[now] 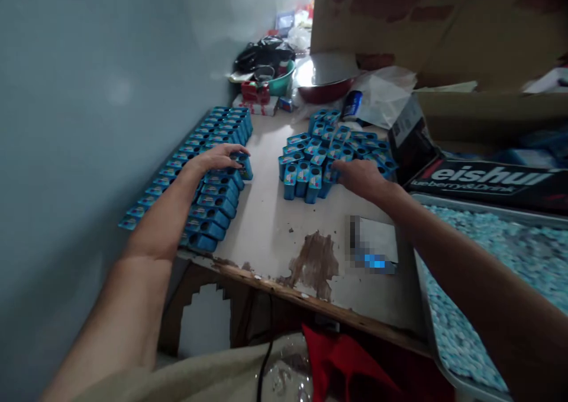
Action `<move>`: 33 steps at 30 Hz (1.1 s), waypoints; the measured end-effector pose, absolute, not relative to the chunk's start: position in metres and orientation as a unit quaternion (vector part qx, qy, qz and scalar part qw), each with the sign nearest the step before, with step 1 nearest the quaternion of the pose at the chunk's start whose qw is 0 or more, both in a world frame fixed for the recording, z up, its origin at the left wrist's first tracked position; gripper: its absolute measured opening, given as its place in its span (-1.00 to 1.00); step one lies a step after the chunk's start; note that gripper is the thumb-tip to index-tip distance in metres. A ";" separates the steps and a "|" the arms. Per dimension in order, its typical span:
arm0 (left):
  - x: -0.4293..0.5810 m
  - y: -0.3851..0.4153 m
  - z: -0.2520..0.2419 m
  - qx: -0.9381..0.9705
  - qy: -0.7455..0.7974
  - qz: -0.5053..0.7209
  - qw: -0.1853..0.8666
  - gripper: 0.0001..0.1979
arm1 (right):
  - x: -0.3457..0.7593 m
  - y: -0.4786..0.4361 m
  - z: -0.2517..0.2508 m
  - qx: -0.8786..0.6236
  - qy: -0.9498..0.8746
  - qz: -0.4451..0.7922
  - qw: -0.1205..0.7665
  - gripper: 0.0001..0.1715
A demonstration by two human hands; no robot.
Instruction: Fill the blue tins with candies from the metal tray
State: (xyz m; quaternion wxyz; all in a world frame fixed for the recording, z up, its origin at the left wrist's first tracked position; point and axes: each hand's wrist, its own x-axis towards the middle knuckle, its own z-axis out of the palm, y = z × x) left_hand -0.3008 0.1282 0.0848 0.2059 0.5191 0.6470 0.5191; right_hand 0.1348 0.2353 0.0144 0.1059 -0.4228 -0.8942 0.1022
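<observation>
At the wall side, small blue boxes point(215, 198), each with a round dark hole in its top, stand in tight rows. My left hand point(222, 156) reaches over these rows, its fingers closed around one blue box point(245, 168) at their right edge. A looser cluster of the same boxes point(315, 153) stands mid-table, some of them tilted. On the right side of that cluster, my right hand point(360, 176) has its fingertips closed on a blue box point(329, 172). Part of that box is behind the fingers.
A metal tray point(423, 283) of small blue-and-white pellets sits at the right, before a black printed carton point(483, 177). Farther back are a red basin point(326, 91), a green bowl point(284, 82) and clear plastic bags point(384, 94). A pale packet point(377, 239) lies near the chipped table edge point(306, 298).
</observation>
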 end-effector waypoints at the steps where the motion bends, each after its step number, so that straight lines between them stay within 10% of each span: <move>1: -0.304 0.122 0.081 0.516 0.659 0.505 0.210 -0.39 | 0.138 0.236 0.014 -0.427 -0.893 0.102 0.103 -0.77; 4: -0.307 0.111 0.074 0.513 0.699 0.435 0.244 -0.36 | 0.153 0.229 0.021 -0.436 -0.887 0.116 0.100 -0.43; 20: -0.270 0.119 0.048 0.663 0.693 0.271 0.084 0.14 | 0.278 0.108 0.043 -0.590 -0.797 0.094 0.085 -0.67; 27: -0.227 0.075 0.078 0.719 0.670 0.183 -0.009 -0.59 | 0.375 0.083 0.023 -0.537 -0.820 0.098 0.173 -0.76; 33: -0.175 0.064 0.075 0.778 0.621 0.091 -0.033 -0.56 | 0.429 0.031 -0.044 -0.435 -0.898 0.061 0.030 -0.21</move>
